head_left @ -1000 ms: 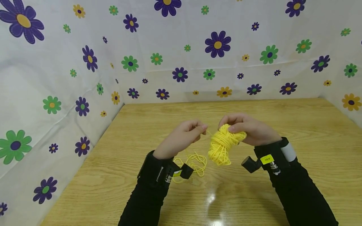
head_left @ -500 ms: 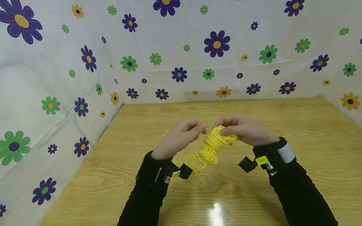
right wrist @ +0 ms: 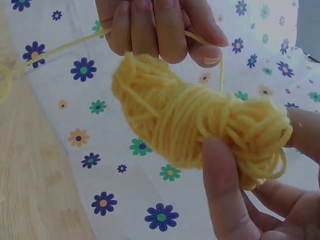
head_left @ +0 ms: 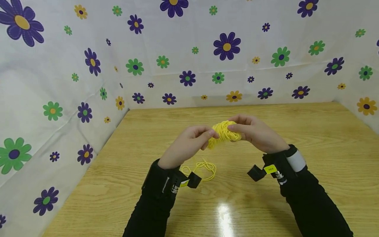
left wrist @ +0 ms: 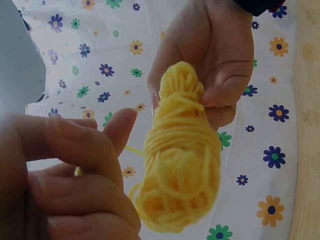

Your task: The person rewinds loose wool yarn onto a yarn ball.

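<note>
A bundle of yellow yarn is held up over the table by my right hand, which grips one end between thumb and fingers. In the right wrist view the wound yarn lies slantwise, with turns wrapped round its middle. My left hand is at the bundle's left end, its fingers curled round a single yarn strand. That strand passes through the left fingers and on to the bundle. Loose loops of yarn lie on the table below the left hand.
The wooden table spreads under both arms. A white cloth with printed flowers stands behind it and along the sides. Black wrist cameras jut inward from the wrists, the left one overlapping the loose loops.
The yarn bundle has swung from hanging nearly upright to lying almost level, its free end now at my left fingers. My right hand has moved slightly left and turned; the left has barely moved.
</note>
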{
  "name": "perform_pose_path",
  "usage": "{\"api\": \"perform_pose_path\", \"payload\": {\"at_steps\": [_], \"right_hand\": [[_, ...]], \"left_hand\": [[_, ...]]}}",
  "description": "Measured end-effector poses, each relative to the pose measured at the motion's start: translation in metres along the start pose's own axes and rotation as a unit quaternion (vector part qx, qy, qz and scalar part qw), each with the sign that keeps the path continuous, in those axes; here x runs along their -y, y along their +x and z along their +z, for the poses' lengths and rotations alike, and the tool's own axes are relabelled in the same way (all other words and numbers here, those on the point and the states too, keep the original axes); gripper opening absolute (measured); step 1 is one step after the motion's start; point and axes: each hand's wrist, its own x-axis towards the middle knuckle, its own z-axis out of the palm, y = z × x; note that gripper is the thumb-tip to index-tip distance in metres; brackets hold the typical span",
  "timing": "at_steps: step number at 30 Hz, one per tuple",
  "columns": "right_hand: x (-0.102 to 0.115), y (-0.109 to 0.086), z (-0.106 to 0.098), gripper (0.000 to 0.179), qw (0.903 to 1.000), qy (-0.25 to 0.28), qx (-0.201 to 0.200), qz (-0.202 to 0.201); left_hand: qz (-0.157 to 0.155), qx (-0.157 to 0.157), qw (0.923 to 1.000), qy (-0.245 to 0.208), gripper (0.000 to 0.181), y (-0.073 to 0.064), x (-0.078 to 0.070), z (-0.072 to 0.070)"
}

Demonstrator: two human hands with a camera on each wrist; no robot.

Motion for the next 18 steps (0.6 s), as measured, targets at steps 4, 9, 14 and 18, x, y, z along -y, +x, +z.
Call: {"api": "perform_pose_path", "payload": {"at_steps": [4, 9, 14, 18], "right_hand": [[0.0009, 0.0014, 0.0025, 0.028, 0.9985, 0.024, -0.05, 0.006], [0.0023, 0.002, 0.0046, 0.025, 0.995, 0.056, -0.083, 0.004], [0.0038, 0.0012, 0.0059, 0.021, 0.9886, 0.11, -0.102, 0.0], [0.0055, 0.0, 0.0058, 0.017, 0.9804, 0.166, -0.103, -0.023]], "left_hand": [[-0.006, -0.006, 0.9999, 0.013, 0.027, -0.0003, -0.0017, 0.0012], [0.001, -0.005, 0.9997, 0.023, 0.028, 0.0, -0.0023, 0.0022], [0.015, 0.01, 0.9995, 0.027, 0.028, 0.0006, -0.0009, 0.0046], [0.021, 0.021, 0.9991, 0.029, 0.028, 0.0004, -0.0012, 0.0068]]}}
